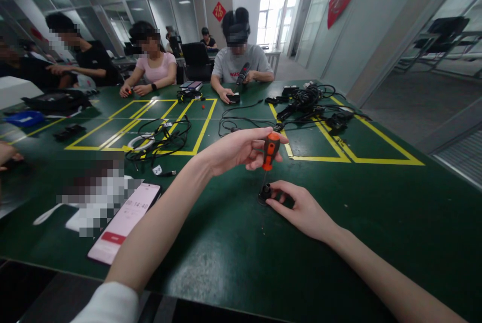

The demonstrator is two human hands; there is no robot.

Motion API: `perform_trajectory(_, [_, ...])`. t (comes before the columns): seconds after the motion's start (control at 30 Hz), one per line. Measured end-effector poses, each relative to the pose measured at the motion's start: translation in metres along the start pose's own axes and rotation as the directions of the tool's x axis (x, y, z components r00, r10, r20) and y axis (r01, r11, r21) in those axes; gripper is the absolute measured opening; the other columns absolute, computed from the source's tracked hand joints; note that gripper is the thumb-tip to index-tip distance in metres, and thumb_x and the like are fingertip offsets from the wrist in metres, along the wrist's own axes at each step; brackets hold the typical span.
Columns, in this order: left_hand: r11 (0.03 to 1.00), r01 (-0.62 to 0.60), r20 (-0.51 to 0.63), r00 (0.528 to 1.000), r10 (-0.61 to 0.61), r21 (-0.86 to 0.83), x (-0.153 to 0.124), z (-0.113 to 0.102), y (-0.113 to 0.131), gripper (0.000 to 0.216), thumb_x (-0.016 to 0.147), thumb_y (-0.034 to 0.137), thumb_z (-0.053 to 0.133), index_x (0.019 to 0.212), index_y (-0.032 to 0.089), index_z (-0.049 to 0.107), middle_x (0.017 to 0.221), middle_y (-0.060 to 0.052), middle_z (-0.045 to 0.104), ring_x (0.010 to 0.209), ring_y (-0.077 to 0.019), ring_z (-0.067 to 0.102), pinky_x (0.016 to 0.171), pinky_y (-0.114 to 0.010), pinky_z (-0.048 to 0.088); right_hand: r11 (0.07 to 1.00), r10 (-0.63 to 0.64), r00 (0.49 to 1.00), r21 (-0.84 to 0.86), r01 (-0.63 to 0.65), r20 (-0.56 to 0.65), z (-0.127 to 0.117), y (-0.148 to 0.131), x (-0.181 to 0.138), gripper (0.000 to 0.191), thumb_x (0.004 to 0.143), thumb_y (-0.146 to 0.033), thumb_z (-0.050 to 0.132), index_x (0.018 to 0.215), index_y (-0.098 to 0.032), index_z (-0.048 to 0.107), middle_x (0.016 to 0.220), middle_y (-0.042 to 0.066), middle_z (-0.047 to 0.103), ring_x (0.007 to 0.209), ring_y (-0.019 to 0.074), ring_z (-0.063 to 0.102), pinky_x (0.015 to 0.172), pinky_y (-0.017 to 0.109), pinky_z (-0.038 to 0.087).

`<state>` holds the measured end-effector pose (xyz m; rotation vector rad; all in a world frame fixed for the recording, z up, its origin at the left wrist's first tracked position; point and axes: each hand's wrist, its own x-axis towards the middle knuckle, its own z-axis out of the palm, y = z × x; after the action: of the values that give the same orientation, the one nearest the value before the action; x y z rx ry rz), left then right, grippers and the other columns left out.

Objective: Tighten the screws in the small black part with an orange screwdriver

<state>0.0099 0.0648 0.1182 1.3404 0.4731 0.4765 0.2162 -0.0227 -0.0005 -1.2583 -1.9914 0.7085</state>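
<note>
My left hand is closed around the top of a screwdriver with an orange and dark grey handle. The tool stands nearly upright, its thin shaft pointing down at a small black round part on the table. Whether the tip touches that part I cannot tell. My right hand pinches the black part from the right side, with thumb and fingers at its edge. A short hollow stub rises from the part's wide base.
The green table has yellow tape outlines. A phone lies at left, near a coiled black cable. Tangled black cables are piled at the far right. Across the table, a person in grey holds a power tool.
</note>
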Motion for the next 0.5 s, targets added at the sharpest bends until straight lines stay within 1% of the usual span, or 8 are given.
perform_trajectory(0.1, [1.000,0.007,0.014,1.000,-0.007,0.014,-0.0009,0.0010,0.0001,0.048,0.092,0.054,0.067,0.120,0.015,0.073,0.095,-0.006,0.069,0.059,-0.0070,0.046,0.051,-0.023,0.030,1.000,-0.008,1.000,0.001,0.008,-0.004,0.0005,0.0009,0.0002,0.020,0.092,-0.028,0.065,0.109,-0.019,0.071,0.097,0.008,0.077,0.079,0.0210,0.069,0.069,0.034,0.059])
perform_trajectory(0.27, [1.000,0.012,-0.011,1.000,-0.012,0.008,-0.0016,0.0024,0.0008,0.045,0.089,0.052,0.069,0.108,0.011,0.076,0.098,-0.008,0.069,0.060,-0.0066,0.042,0.051,-0.024,0.028,1.000,-0.006,1.000,0.015,0.006,-0.003,0.0021,0.0030,-0.0004,0.020,0.093,-0.029,0.063,0.109,-0.019,0.071,0.095,0.008,0.076,0.079,0.0209,0.068,0.067,0.033,0.058])
perform_trajectory(0.4, [1.000,0.012,-0.009,1.000,-0.012,0.014,-0.0015,0.0014,0.0009,0.043,0.089,0.052,0.068,0.102,0.010,0.073,0.101,-0.011,0.073,0.060,-0.0071,0.050,0.052,-0.023,0.032,1.000,0.011,1.000,0.026,-0.011,0.008,0.0019,0.0023,-0.0007,0.022,0.093,-0.030,0.063,0.110,-0.019,0.071,0.096,0.009,0.075,0.080,0.0210,0.068,0.063,0.032,0.058])
perform_trajectory(0.5, [0.999,0.014,0.009,1.000,-0.014,0.040,-0.0019,0.0011,0.0012,0.044,0.088,0.055,0.069,0.099,0.012,0.067,0.103,-0.013,0.076,0.060,-0.0094,0.058,0.052,-0.023,0.036,1.000,0.005,1.000,0.020,-0.005,0.011,0.0009,0.0007,-0.0004,0.020,0.094,-0.029,0.063,0.110,-0.019,0.071,0.096,0.008,0.076,0.080,0.0208,0.069,0.064,0.032,0.059])
